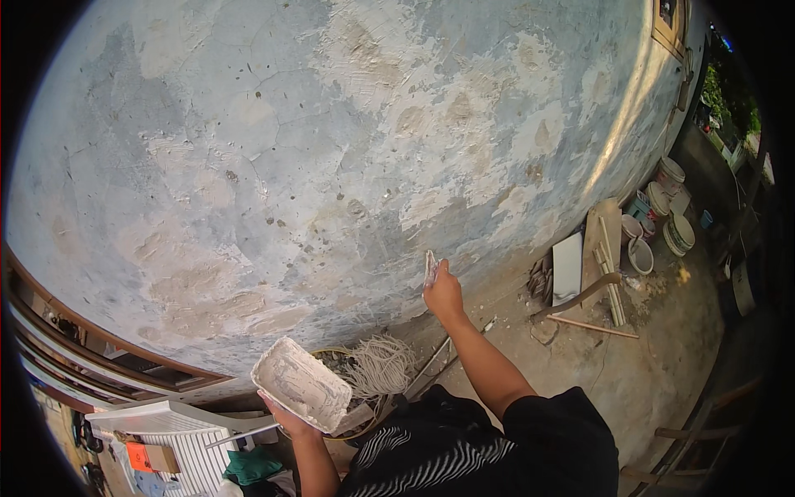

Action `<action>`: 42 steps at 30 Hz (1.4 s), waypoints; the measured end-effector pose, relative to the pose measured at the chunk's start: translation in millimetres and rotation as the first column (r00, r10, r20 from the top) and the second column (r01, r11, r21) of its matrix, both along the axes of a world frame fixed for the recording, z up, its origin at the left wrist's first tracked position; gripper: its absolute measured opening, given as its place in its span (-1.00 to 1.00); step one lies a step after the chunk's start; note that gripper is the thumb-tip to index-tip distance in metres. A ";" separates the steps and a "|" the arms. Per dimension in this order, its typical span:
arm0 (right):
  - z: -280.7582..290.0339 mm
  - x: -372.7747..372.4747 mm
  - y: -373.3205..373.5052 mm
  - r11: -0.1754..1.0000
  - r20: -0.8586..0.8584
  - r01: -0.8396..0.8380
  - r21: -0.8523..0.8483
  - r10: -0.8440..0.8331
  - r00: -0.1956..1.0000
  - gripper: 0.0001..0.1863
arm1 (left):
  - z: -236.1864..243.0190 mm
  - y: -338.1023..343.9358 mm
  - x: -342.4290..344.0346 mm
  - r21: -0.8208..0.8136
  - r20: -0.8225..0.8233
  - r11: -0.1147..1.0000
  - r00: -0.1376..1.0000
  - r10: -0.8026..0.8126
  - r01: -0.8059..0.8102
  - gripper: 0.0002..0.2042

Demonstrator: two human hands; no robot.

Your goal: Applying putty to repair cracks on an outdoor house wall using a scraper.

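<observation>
My left hand (pixel 286 418) is closed round the lower left edge of a shallow rectangular tub (pixel 342 412), whose inside is coated with pale putty. Out in front, my right hand (pixel 445 296) grips a putty knife (pixel 431 267) close to the wall; its blade is seen nearly edge-on and carries whitish putty. I cannot tell whether the blade touches the wall. The blue-grey wall (pixel 290 157) has cracks, chips and several rough cream patches of putty.
Below the tub, a string mop head (pixel 383 364) rests by a round container. At left stands a white slatted table (pixel 199 447) with boxes and green cloth. Several buckets (pixel 679 234), a white panel (pixel 567 269), boards and sticks line the wall's foot at right.
</observation>
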State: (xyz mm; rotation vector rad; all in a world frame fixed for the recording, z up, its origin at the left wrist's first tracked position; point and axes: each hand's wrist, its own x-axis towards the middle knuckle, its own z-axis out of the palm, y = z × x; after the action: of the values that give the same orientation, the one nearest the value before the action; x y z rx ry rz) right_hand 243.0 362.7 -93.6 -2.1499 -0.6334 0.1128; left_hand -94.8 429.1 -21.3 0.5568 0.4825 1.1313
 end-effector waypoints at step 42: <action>-32.9 19.6 -13.0 0.997 0.055 -0.067 -0.043 0.069 0.996 -0.60 | -6.9 21.2 15.2 -0.068 -0.064 0.998 0.998 -0.020 0.016 -0.40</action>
State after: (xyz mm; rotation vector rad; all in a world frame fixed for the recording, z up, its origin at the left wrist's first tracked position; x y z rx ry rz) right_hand 262.6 349.7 -126.5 -2.1780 -0.7437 0.1029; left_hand -79.7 450.3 -28.2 0.5389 0.5684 1.0781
